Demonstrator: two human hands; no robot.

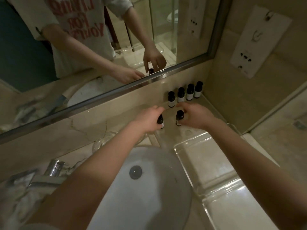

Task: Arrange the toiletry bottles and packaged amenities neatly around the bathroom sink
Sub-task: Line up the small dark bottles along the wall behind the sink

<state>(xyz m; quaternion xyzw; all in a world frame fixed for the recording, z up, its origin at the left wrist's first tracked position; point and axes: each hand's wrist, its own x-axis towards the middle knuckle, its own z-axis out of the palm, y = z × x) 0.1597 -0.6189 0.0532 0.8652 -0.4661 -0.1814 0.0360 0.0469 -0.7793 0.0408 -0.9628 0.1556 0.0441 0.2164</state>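
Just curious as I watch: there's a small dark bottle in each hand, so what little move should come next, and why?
Probably the left hand should stand its bottle beside the left end of the row of four bottles. Those four already line up upright against the wall under the mirror, while this one and the other bottle, in the right hand, are held apart from them.

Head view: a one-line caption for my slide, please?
Left hand grips left bottle, right hand pinches right bottle, beside row of four bottles.
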